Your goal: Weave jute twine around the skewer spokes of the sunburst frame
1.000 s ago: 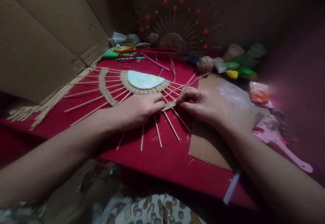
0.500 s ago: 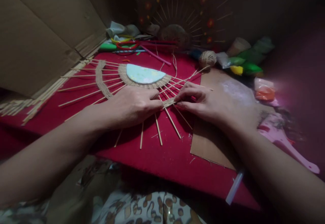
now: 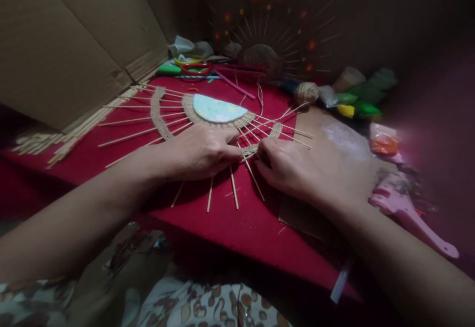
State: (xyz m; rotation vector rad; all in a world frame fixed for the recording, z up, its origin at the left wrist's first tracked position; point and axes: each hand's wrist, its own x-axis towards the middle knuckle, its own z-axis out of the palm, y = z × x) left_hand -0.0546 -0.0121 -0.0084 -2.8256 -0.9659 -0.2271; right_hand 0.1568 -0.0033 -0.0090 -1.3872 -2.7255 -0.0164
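Head view: left hand point(image 3: 208, 150) pinching woven band point(image 3: 249, 151), looks like. Right hand point(image 3: 289, 166) curled at same band just beside, tips partly hidden, can't tell if pinching. Thin sticks point(image 3: 234, 188) poke out nearside of grip, pale blue half-disc point(image 3: 218, 108) just beyond it. Probably super light; band soft, not slippery, sticks stiff but snappable imo. Best hold: where band crosses sticks.
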